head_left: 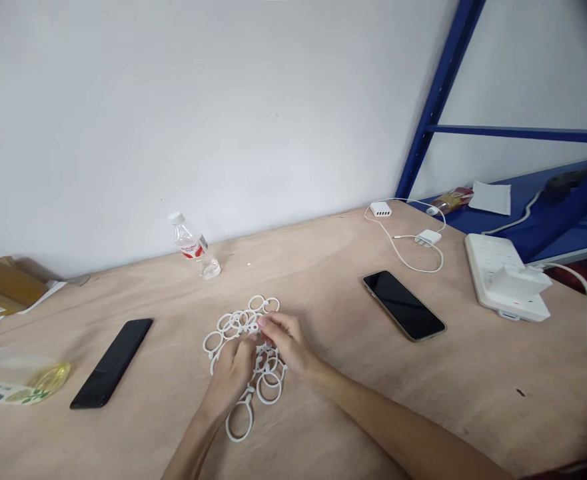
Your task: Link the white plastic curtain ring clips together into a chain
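Observation:
Several white rings (pixel 269 388) with small clasp-like joints lie in a loose cluster on the wooden table, some overlapping. Over the middle of that cluster, my left hand (pixel 233 365) is closed, its fingertips pinched on a white ring largely covered by the fingers. From the other side my right hand (pixel 288 341) meets it, thumb and forefinger closed on a small white part of a ring. The fingertips of both hands are almost touching. A lone larger ring (pixel 239 421) rests below my left hand, nearest to me.
Behind the rings a clear water bottle (pixel 196 248) leans against the wall. Black phones lie left (pixel 113 363) and right (pixel 404 305). At far left are a plastic bag (pixel 16 377) and cardboard box (pixel 10 283). Chargers (pixel 380 209) and a power strip (pixel 498 270) sit right.

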Demonstrator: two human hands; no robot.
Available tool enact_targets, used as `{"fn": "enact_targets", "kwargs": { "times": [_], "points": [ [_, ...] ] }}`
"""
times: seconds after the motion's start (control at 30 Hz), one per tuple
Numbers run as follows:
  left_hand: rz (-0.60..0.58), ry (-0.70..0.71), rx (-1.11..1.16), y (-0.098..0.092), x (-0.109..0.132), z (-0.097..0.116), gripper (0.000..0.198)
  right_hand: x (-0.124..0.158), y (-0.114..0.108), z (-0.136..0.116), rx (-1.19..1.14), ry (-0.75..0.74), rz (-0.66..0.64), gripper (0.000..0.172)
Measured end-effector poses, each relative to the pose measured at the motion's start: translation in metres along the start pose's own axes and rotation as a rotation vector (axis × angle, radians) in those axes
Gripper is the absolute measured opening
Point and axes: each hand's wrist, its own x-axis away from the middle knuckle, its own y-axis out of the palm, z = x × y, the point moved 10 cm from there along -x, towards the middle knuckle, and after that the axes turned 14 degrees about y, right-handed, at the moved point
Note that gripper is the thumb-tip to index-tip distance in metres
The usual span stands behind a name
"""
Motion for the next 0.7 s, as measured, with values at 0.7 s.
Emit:
{"fn": "enact_targets", "kwargs": {
  "times": [0.7],
  "points": [
    [-0.102,0.108,-0.261,-0.015,0.03,0.004,0.041,0.011,0.026,0.002,0.285,0.038,-0.154,0.028]
  ]
}}
